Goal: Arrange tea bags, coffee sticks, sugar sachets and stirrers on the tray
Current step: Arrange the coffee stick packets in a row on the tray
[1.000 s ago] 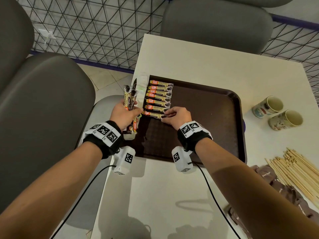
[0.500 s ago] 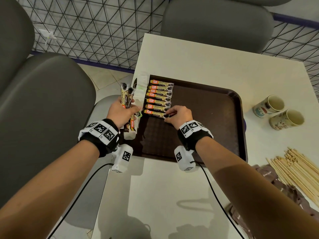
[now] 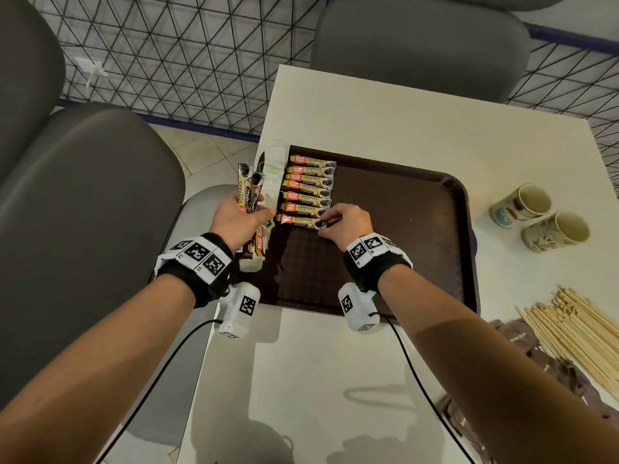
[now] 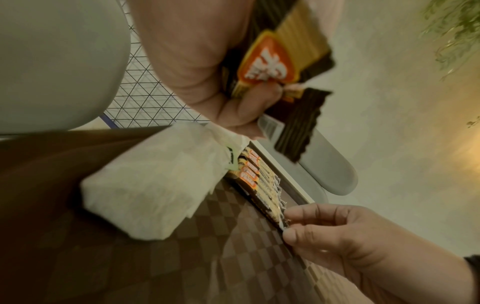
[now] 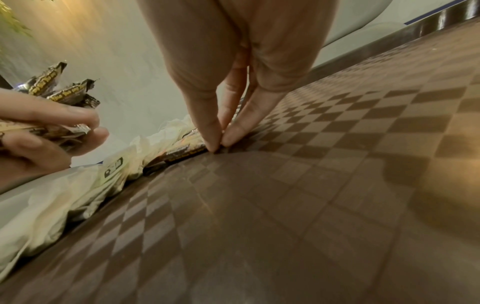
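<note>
A dark brown tray (image 3: 418, 209) lies on the white table. Several coffee sticks (image 3: 310, 182) form a neat row along its left part, beside white tea bags (image 3: 273, 169) lining the left rim. My right hand (image 3: 345, 222) pinches the dark end of the nearest coffee stick (image 3: 299, 221) in that row, thumb and forefinger meeting on it (image 5: 221, 142). My left hand (image 3: 237, 219) hovers at the tray's left edge and grips a bundle of spare coffee sticks (image 3: 249, 192), whose orange-labelled ends show in the left wrist view (image 4: 272, 61).
Two paper cups (image 3: 539, 219) stand right of the tray. Wooden stirrers (image 3: 576, 333) and brown sugar sachets (image 3: 549, 363) lie at the table's right front. Grey chairs (image 3: 83, 195) surround the table; a wire fence runs behind.
The right hand has kept pinching the nearest stick's end, nudging it up against the row. The left hand with its bundle shifted slightly away from me.
</note>
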A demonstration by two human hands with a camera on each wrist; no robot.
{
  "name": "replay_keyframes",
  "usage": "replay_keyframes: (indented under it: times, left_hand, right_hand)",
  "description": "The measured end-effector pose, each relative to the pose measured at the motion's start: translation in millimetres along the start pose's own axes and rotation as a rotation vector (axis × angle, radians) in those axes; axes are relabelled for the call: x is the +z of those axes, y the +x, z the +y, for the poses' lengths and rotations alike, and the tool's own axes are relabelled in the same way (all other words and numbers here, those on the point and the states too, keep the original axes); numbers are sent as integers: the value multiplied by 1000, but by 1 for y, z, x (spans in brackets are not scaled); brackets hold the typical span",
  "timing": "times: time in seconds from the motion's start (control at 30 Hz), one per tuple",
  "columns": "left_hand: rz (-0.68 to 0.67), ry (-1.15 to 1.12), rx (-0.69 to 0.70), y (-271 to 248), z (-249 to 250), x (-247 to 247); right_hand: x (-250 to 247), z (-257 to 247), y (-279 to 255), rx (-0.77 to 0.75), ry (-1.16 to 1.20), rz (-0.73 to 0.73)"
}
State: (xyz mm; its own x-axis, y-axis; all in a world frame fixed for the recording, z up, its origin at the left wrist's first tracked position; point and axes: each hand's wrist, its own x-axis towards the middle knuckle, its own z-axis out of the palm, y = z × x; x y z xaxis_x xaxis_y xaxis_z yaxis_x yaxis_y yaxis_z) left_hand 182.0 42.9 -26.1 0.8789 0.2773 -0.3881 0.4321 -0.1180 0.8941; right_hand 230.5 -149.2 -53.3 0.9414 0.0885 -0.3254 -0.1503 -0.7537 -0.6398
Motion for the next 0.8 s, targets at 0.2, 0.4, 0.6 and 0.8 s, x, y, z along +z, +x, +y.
replay_keyframes:
  times: [0.2, 0.4, 0.6, 0.8]
  left_hand:
    - [-3, -6, -19, -3, 1, 3]
    - [-8, -16, -14, -4, 1, 3]
    - [-7, -20, -17, -5, 1, 3]
    - [-9, -1, -15, -4, 1, 3]
  right_hand:
    - [-1, 1, -1, -1, 21, 5]
    - [0, -2, -1, -28, -9, -14]
    - [1, -1, 2, 1, -25, -5]
    - [1, 0, 3, -20, -29, 3]
